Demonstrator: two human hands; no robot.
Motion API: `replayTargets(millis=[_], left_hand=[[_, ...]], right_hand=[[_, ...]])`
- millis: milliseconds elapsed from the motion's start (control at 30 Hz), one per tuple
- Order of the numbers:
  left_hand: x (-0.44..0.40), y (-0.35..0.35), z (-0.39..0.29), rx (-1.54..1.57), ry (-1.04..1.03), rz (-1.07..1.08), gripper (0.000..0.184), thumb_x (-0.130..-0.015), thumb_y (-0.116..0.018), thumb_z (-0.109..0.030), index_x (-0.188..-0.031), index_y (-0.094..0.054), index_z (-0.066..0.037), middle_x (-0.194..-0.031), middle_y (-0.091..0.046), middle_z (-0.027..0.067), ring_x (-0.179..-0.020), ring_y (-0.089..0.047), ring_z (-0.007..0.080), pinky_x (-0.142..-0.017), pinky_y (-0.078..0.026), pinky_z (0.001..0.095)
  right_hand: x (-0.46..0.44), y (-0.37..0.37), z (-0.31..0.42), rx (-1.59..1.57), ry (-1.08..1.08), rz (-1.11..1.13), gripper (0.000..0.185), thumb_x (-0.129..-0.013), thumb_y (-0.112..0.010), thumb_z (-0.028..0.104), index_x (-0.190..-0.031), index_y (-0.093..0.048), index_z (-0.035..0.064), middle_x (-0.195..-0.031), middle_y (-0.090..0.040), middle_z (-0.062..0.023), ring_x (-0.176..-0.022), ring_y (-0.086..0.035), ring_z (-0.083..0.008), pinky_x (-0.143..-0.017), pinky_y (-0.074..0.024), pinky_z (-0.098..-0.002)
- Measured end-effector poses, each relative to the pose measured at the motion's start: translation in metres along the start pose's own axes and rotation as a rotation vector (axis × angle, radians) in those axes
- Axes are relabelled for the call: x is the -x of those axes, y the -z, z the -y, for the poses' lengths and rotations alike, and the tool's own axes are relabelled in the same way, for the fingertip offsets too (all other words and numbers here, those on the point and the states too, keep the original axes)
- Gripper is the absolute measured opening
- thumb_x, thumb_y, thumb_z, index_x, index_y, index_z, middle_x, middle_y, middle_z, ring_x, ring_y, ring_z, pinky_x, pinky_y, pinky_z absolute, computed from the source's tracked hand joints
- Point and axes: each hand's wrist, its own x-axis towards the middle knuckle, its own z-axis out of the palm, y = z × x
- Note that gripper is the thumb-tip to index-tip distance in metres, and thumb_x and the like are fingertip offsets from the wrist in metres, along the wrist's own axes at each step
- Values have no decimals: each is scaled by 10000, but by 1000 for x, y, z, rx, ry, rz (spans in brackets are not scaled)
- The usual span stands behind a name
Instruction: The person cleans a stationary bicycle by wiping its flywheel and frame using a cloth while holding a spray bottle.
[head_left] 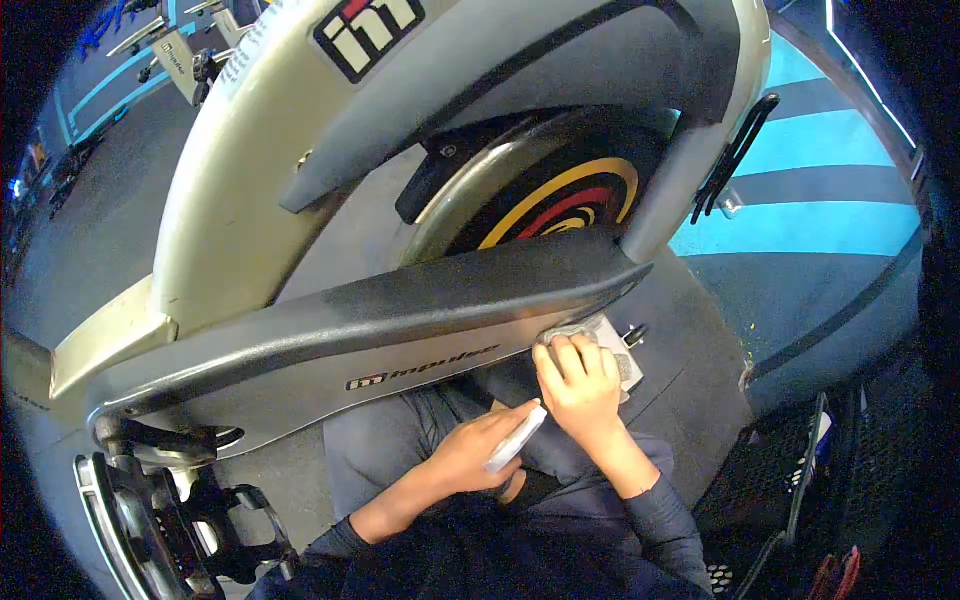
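My left hand (478, 449) is closed around a small white object (517, 438) above my lap. To its right, my right hand (580, 383) has its fingers bent over a crumpled greyish cloth (572, 332). The cloth lies against a pale part (627, 366) of the exercise bike's frame, under the rear end of the long grey cover (400, 325) marked "impulse". What the white object is cannot be made out.
A flywheel (560, 190) with yellow and red rings sits behind the cover. The pedal (215, 525) and crank are at lower left. A black mesh item (760, 480) stands at right. Another machine (180, 65) is at upper left.
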Motion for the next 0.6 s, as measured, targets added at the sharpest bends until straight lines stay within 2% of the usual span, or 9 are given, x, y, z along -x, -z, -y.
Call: replayTargets(millis=[167,267,333,433,533,600], left_hand=[[3,-2,2,6,-17,3,816,-684,-702,-94,-1419,-350,-61,-1216,-573,206,-1091,-575,371,-910,-497,419],[2,-2,5,16,-24,1,822,-682,-705,-93,-1422,-348,-66,-1177,-582,207,-1067,-580,377,-890,-501,426],[1,-2,5,31,-35,-17,822,-684,-705,-95,-1424,-347,-70,-1154,-587,207,-1053,-583,380,-879,-503,430],[2,-2,4,31,-25,-24,814,-686,-702,-97,-1422,-354,-75,-1123,-590,209,-1034,-584,384,-867,-506,431],[2,1,1,32,-7,-17,807,-690,-697,-103,-1421,-356,-73,-1110,-596,214,-1026,-589,390,-859,-509,433],[3,2,0,74,110,86,819,-684,-693,-79,-1429,-352,-61,-1294,-540,202,-1170,-549,365,-997,-458,414]], right_hand=[[-9,12,-7,-15,-41,-93,348,-680,-708,157,-1026,-675,143,-993,-602,-58,-927,-565,-260,-759,-456,-392],[-14,13,-9,-28,-65,-133,338,-688,-707,165,-1024,-674,139,-995,-602,-59,-930,-564,-263,-757,-455,-397],[-12,9,-7,18,-22,-135,307,-714,-620,206,-1001,-670,111,-982,-620,-47,-926,-574,-229,-681,-430,-354],[-2,-1,-6,20,37,-40,293,-705,-625,208,-979,-674,120,-987,-618,-47,-924,-574,-227,-693,-430,-353],[-3,2,-13,-8,37,-68,289,-699,-634,207,-974,-673,127,-989,-618,-44,-936,-570,-229,-693,-428,-355],[-7,7,-13,-57,-4,-115,315,-685,-688,187,-995,-676,135,-1005,-615,-49,-954,-565,-243,-701,-438,-367]])
